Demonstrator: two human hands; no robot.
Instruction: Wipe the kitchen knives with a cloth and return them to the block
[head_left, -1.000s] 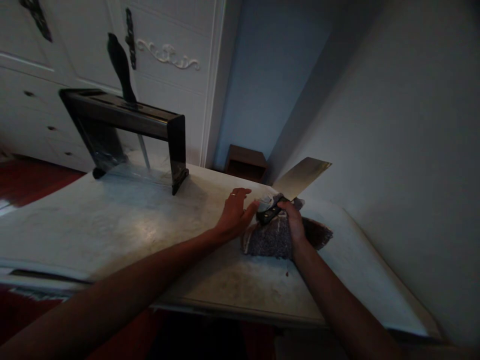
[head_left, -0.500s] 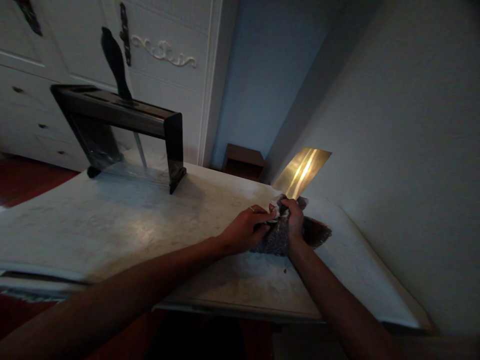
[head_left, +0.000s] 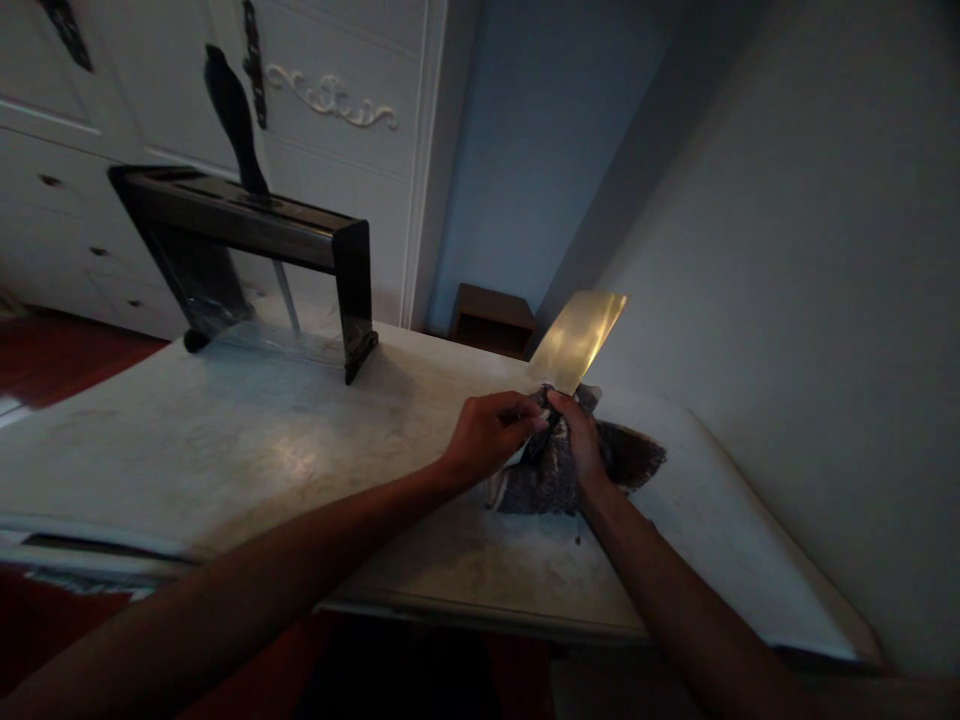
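Note:
A broad, shiny blade (head_left: 581,335), like a cleaver's, points up and away over the far side of the table. My right hand (head_left: 581,435) is closed around its lower end, where the handle is hidden by my fingers and a dark grey-brown cloth (head_left: 547,485). The rumpled cloth lies on the table below, partly spread to the right of my wrist. Just left of the handle, the fingers of my left hand (head_left: 491,430) are pinched together at a fold of the cloth, with a small whitish bit at the fingertips.
A black-framed, clear-sided box (head_left: 259,235) with a dark upright handle on top stands at the table's back left. The pale table (head_left: 247,450) meets a wall (head_left: 825,330) on the right. Behind are white cabinets (head_left: 345,170) and a small brown open box (head_left: 495,315).
The blade has turned and tipped slightly left. My right hand has moved a little left, and the cloth has shifted and hangs more open under my left hand. The whitish crumpled part shows less.

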